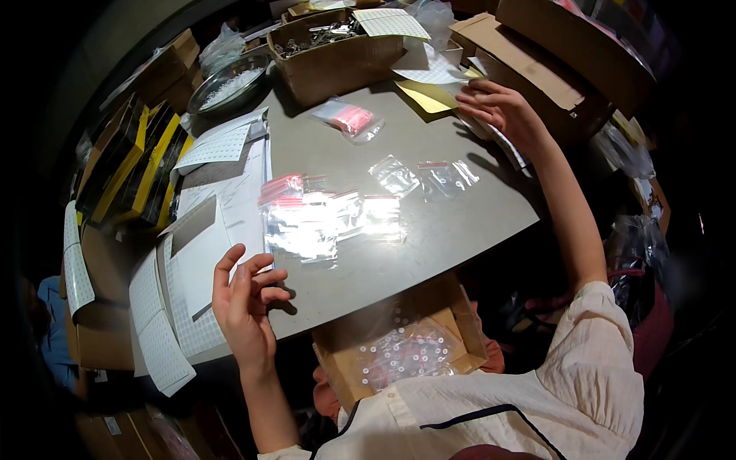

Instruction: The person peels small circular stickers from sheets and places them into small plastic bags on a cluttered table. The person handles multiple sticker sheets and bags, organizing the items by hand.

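My left hand (pixel 247 307) hovers at the table's near left edge, its fingers apart and loosely bent, with nothing in it. Reaching to the far right, my right hand (pixel 502 111) has its fingers stretched out beside a yellow sheet (pixel 428 97) and white label sheets (pixel 433 65); whether the fingertips touch them I cannot tell. Flat clear zip bags (pixel 307 230) with red strips lie in an overlapping pile mid-table. To their right are a single clear bag (pixel 394 176) and another small bag (pixel 441 181) with something small and white by it.
A cardboard box (pixel 326 341) at my lap holds bags with small white rings (pixel 406 356). A packet of pink-edged bags (pixel 351 119) lies farther back. Behind stand a carton of metal parts (pixel 337 69) and a bowl of white pieces (pixel 230 88). Papers (pixel 230 172) cover the left side.
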Motion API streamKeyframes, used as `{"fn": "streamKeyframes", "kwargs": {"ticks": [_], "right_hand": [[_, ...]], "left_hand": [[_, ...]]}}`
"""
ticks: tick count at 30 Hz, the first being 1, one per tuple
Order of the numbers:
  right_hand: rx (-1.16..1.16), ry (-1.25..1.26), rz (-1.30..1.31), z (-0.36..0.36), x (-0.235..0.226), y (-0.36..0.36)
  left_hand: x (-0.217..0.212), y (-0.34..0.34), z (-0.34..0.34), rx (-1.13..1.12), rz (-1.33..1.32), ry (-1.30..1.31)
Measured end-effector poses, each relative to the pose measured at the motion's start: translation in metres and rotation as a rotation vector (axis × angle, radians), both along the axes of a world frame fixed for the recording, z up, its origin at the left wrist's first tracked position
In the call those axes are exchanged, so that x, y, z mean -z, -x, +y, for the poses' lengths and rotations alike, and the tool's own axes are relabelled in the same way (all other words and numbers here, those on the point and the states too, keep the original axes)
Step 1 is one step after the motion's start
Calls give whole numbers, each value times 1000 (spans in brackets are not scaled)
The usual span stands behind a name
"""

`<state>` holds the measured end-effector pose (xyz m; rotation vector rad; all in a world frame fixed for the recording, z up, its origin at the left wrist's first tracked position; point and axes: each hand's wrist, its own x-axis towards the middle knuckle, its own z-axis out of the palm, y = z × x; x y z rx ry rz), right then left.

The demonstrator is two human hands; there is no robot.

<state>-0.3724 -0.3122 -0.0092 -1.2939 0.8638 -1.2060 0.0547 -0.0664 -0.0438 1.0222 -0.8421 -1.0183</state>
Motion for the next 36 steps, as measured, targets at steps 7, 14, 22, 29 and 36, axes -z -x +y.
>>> {"fn": "streamKeyframes", "kwargs": {"ticks": [7, 14, 22, 29, 36], "right_hand": [[187, 206, 1213, 1, 9, 25], [288, 647, 1313, -12, 28, 31], [381, 730, 1872, -11, 8, 7], [468, 900, 1956, 12, -45, 13], [465, 801, 1845, 102, -105, -12]], "left_hand": [[4, -2, 2, 3, -18, 7], [2, 3, -3, 18, -25, 6], [5, -1, 3, 46, -35, 38], [5, 2, 2, 61, -70, 57], [7, 3, 5, 111, -210, 50]]}}
